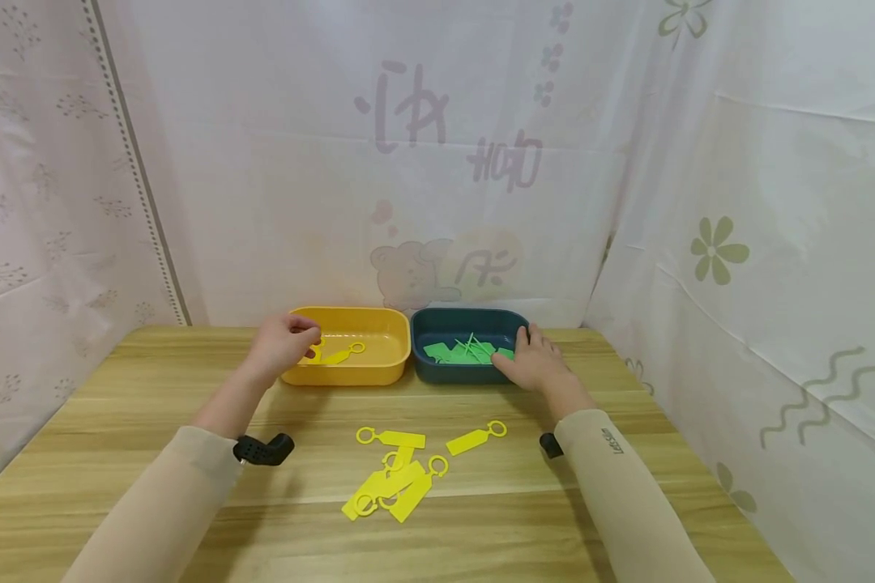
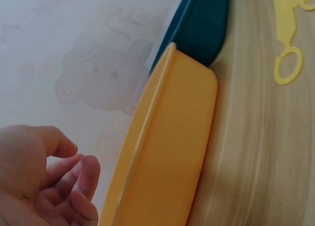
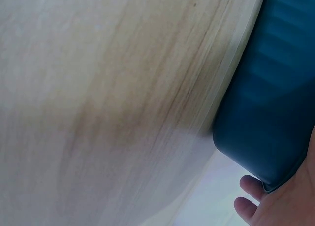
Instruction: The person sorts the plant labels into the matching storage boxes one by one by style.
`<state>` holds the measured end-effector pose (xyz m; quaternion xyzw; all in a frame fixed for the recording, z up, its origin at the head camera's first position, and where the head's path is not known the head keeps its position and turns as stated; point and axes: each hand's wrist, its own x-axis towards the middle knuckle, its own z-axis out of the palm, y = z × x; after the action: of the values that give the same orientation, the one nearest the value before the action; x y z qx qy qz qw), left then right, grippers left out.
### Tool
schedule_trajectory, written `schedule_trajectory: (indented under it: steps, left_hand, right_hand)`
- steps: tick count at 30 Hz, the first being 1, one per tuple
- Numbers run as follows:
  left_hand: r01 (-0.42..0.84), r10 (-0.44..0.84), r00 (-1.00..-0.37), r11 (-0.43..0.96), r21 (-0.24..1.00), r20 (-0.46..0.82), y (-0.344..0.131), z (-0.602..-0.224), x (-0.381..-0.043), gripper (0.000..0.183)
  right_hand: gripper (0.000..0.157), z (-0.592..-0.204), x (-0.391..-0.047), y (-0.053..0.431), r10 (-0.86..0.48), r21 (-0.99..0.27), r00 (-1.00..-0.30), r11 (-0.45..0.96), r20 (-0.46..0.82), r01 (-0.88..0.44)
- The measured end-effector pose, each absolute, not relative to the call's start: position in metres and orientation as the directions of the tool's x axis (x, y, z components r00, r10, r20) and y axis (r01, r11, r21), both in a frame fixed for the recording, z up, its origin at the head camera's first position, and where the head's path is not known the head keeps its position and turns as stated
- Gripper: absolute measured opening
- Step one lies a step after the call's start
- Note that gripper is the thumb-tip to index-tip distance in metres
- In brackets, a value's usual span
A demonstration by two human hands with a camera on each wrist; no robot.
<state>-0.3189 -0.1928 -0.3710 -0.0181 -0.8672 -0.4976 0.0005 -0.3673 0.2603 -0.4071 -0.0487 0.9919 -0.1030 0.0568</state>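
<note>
My left hand (image 1: 280,344) is over the left end of the yellow bin (image 1: 350,375), fingers loosely curled with the thumb apart from the fingertips. Nothing shows between them in the left wrist view. Inside that bin lie a few yellow ring tags (image 1: 339,356), partly hidden by the hand. My right hand (image 1: 539,363) rests on the right end of the dark teal bin (image 1: 452,374), its thumb at the front rim and its fingers spread past the far corner. Green flat pieces with thin stems (image 1: 452,354) lie in this teal bin.
Several yellow tags with ring ends lie in an overlapping pile (image 1: 397,482) on the wooden table (image 1: 321,551). Two tags lie behind it, including a separate one (image 1: 468,441) to the right. The bins stand side by side before a patterned curtain (image 1: 262,202).
</note>
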Motion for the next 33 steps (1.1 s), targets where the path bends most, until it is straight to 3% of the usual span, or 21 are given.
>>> schedule_trajectory:
  steps: [9, 16, 25, 33]
  left_hand:
    - [0.233, 0.223, -0.968, 0.616, 0.753, 0.118, -0.169, -0.372, -0.314, 0.029]
    - [0.305, 0.326, -0.941, 0.684, 0.662, 0.097, -0.149, -0.375, -0.308, 0.022]
    - [0.408, 0.495, -0.868, 0.664, 0.627, 0.040, -0.122, -0.377, -0.297, 0.015]
    - [0.440, 0.556, -0.829, 0.717, 0.541, -0.063, -0.110, -0.391, -0.292, 0.011]
  right_hand:
    - [0.101, -0.407, -0.369, 0.259, -0.105, -0.212, -0.990, 0.974, -0.096, -0.083]
    - [0.102, -0.406, -0.368, 0.258, -0.109, -0.201, -0.989, 0.976, -0.102, -0.087]
    - [0.101, -0.405, -0.369, 0.260, -0.116, -0.201, -0.988, 0.975, -0.100, -0.094]
    - [0.102, -0.404, -0.366, 0.259, -0.120, -0.209, -0.988, 0.973, -0.102, -0.097]
